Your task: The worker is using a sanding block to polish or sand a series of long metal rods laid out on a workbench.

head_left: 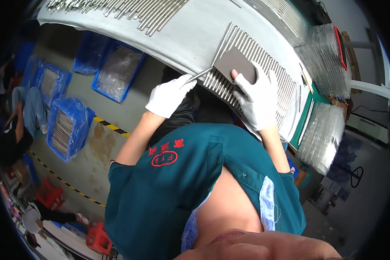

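My left hand (171, 94), in a white glove, is closed around one end of a thin metal rod (200, 75) at the table's near edge. The rod's other end reaches the near left corner of a flat grey-brown rectangular pad (235, 60). My right hand (260, 97), also gloved, holds that pad by its right side, with a bare thumb tip lying on top. Under and around the pad, a row of shiny metal rods (284, 89) lies side by side on the white-covered table (195, 41). The fingers beneath the pad are partly hidden.
More metal rods (158, 15) lie in a loose pile at the table's far left. Stacked clear plastic trays (327, 60) stand on the right. Blue crates (97, 89) of rods sit on the floor at left, near red stools (99, 238) and other people.
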The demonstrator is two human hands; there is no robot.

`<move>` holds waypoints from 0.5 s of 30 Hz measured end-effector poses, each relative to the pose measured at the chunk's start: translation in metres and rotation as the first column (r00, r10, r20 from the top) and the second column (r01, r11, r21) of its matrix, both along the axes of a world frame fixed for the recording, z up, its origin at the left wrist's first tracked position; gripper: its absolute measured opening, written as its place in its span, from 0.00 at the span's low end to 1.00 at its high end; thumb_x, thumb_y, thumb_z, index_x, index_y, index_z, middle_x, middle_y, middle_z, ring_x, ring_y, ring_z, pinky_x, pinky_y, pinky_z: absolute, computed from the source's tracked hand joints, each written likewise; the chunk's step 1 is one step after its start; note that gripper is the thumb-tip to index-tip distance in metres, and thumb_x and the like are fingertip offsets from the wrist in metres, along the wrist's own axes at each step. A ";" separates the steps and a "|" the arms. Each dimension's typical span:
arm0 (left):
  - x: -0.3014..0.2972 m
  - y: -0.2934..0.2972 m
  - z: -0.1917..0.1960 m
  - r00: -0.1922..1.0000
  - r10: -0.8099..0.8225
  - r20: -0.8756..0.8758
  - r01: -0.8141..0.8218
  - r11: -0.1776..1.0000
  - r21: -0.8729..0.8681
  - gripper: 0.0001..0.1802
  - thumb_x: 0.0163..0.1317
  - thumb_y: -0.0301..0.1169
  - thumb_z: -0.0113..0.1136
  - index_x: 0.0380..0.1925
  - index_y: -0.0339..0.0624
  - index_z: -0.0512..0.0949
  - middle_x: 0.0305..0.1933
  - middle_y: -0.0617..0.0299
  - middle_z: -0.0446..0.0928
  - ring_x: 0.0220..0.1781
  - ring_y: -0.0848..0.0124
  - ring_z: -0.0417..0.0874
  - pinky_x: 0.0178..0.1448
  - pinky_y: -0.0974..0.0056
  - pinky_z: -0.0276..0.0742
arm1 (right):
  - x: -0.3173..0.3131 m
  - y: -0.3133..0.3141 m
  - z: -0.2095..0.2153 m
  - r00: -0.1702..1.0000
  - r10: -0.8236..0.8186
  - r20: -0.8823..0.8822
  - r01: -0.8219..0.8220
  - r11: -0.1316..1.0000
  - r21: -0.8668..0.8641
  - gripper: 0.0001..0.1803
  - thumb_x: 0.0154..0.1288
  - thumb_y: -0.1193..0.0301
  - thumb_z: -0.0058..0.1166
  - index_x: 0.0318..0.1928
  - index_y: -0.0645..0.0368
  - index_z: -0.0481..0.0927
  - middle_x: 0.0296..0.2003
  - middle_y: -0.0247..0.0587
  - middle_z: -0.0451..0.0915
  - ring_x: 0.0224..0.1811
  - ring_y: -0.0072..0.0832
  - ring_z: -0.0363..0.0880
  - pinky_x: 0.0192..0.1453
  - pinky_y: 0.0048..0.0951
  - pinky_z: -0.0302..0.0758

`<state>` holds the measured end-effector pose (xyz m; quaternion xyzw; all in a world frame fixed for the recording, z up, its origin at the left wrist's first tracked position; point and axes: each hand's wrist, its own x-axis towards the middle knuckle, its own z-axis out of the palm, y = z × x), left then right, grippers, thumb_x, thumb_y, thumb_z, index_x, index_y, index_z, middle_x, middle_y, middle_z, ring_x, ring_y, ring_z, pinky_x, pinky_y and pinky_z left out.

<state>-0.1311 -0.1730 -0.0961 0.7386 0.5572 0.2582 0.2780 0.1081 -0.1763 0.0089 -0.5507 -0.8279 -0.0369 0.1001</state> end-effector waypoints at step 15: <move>-0.008 0.000 -0.014 0.999 -0.031 -0.043 0.043 0.942 0.334 0.14 0.64 0.43 0.60 0.47 0.55 0.82 0.41 0.66 0.84 0.33 0.67 0.85 0.37 0.62 0.82 | 0.032 -0.040 0.020 0.978 -0.209 0.028 0.210 0.958 -0.195 0.30 0.47 0.63 0.68 0.56 0.39 0.80 0.58 0.56 0.72 0.58 0.48 0.71 0.66 0.46 0.60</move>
